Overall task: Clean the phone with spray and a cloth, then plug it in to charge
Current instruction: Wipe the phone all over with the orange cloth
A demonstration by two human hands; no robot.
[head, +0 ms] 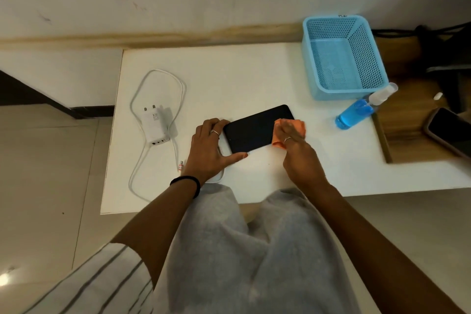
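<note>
Your left hand (211, 146) lies open, pinning the phone (257, 129) to the desk (254, 71) so your right hand (297, 145), pressing the cloth (299, 126), can wipe its right end.

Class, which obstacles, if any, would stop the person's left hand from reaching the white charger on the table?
Probably none. The left hand steadies the phone, and the white charger lies just to its left on bare white table. Only its own looped cable lies around it, so the path looks free.

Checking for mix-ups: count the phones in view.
2. One phone lies on the white table between the left hand and right hand; another phone lies on the wooden surface at the right edge, partly cropped.
</note>
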